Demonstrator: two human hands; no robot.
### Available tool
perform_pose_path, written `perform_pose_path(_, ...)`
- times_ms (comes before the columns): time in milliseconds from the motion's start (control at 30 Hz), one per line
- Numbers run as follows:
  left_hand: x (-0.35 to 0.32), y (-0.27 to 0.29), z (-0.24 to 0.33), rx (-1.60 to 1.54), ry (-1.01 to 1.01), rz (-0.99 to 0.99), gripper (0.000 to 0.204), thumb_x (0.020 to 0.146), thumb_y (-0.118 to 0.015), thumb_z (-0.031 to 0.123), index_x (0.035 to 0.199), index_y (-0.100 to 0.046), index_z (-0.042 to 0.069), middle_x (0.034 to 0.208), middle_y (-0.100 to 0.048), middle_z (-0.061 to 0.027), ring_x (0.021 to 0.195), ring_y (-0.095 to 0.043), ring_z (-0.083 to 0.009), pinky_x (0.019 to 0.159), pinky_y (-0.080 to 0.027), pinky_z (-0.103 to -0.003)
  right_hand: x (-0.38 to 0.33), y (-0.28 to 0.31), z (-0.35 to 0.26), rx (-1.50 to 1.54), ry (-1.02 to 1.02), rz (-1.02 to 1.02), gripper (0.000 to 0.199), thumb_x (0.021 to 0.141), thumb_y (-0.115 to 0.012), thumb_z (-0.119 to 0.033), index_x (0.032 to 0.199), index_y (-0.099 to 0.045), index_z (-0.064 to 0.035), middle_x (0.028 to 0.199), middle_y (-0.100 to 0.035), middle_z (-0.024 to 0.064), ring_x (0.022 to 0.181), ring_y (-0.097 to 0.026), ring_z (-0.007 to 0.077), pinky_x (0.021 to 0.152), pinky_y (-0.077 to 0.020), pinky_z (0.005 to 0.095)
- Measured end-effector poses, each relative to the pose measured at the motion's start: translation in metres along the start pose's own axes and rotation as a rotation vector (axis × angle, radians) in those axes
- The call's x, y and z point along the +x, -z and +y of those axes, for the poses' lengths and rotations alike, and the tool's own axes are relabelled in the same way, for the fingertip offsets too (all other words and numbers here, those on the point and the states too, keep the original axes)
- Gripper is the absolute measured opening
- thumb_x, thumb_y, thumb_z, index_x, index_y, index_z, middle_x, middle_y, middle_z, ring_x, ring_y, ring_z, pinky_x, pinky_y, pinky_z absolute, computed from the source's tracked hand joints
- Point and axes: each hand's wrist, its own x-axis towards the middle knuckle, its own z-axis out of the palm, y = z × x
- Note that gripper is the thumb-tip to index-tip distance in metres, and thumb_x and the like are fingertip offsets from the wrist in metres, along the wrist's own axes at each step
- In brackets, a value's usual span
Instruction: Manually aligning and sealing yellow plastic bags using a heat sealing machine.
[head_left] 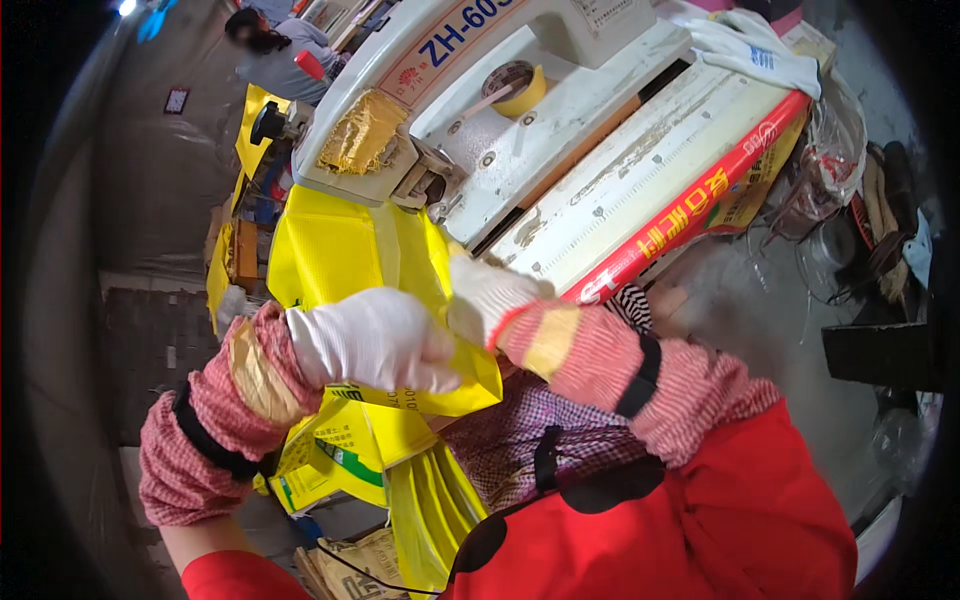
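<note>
Beneath the near end of the grey-white sewing machine (pixel 380 75): one yellow bag (pixel 330 235), its top edge tucked against the machine head, its lower right corner hanging free over the checked cloth (pixel 510 430) at the lap.

Left hand (pixel 375 340): white glove, fingers curled inward, lying across the front of the bag; whether it pinches the material cannot be told.

Right hand (pixel 492 298): white glove, fingers bent, touching the bag's right edge just beside the table's near corner; its fingertips are partly hidden, so its grip cannot be told. Only a narrow gap separates the two hands.

White table (pixel 620 170): long, scuffed, running diagonally to the upper right; near edge bordered by a red printed strip (pixel 690 215). The right forearm passes close below its near end.

Tape roll (pixel 520 92): set on the machine bed, within the arch.

Spare white glove (pixel 755 55): at the table's far end.

Stacked yellow bags (pixel 430 510): below the left hand, edges fanned, limiting room downward.

Floor (pixel 740 310): bare grey stretch right of the table, bounded by a dark box-like fixture (pixel 880 357).

Co-worker (pixel 290 55): upper left, well apart, behind the machine.
</note>
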Motion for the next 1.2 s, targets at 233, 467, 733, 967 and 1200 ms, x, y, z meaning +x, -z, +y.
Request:
perform_pose_path(233, 0.031, -0.031, -0.076, 0.038, 0.272, 0.593, 0.025, 0.079, -0.059, 0.025, 0.098, -0.060, 0.009, 0.081, -0.062, -0.0154, 0.077, -0.062, -0.0313, 0.069, -0.049, -0.038, -0.014, -0.021, 0.037, 0.050, 0.147, -0.032, 0.019, 0.077, -0.052, -0.012, 0.088, -0.066, -0.0051, 0.088, -0.064, 0.0179, 0.080, -0.063, 0.0358, 0.069, -0.0508, 0.0381)
perform_pose_path(467, 0.019, -0.124, -0.043, -0.134, 0.132, 0.133, 0.026, 0.078, -0.051, 0.029, 0.089, -0.066, 0.010, 0.085, -0.065, -0.0150, 0.079, -0.061, -0.0348, 0.071, -0.048, -0.042, -0.004, -0.027, 0.067, 0.150, 0.487, -0.151, 0.019, 0.076, -0.057, -0.013, 0.090, -0.064, -0.0016, 0.070, -0.061, 0.0113, 0.057, -0.059, 0.0193, 0.046, -0.0454, 0.0328)
perform_pose_path(733, 0.047, -0.132, -0.053, 0.163, 0.167, 0.892, 0.015, 0.077, -0.057, 0.020, 0.077, -0.062, 0.006, 0.079, -0.062, -0.0140, 0.078, -0.058, -0.0359, 0.071, -0.047, -0.042, -0.018, -0.008, 0.029, 0.848, -0.222, -0.428, 0.027, 0.084, -0.056, -0.020, 0.104, -0.059, -0.0018, 0.085, -0.062, 0.0106, 0.058, -0.054, 0.0188, 0.045, -0.0427, 0.0314)
perform_pose_path(967, 0.043, -0.136, -0.068, -0.287, 0.187, 1.105, 0.035, 0.078, -0.055, 0.016, 0.111, -0.055, 0.003, 0.114, -0.055, -0.0162, 0.102, -0.053, -0.0343, 0.088, -0.043, -0.038, -0.016, -0.019, 0.039, 0.823, -0.097, -0.401, 0.031, 0.081, -0.057, -0.028, 0.096, -0.063, -0.0011, 0.079, -0.064, 0.0130, 0.056, -0.056, 0.0222, 0.049, -0.0466, 0.0319)
perform_pose_path(1200, 0.059, -0.141, -0.051, 0.102, 0.117, 0.949, 0.037, 0.080, -0.055, 0.017, 0.113, -0.052, 0.000, 0.118, -0.054, -0.0153, 0.109, -0.051, -0.0314, 0.096, -0.039, -0.037, -0.020, -0.017, 0.037, 1.024, -0.118, -0.421, 0.031, 0.084, -0.054, -0.025, 0.103, -0.059, -0.0004, 0.087, -0.062, 0.0123, 0.058, -0.055, 0.0196, 0.048, -0.0460, 0.0293)
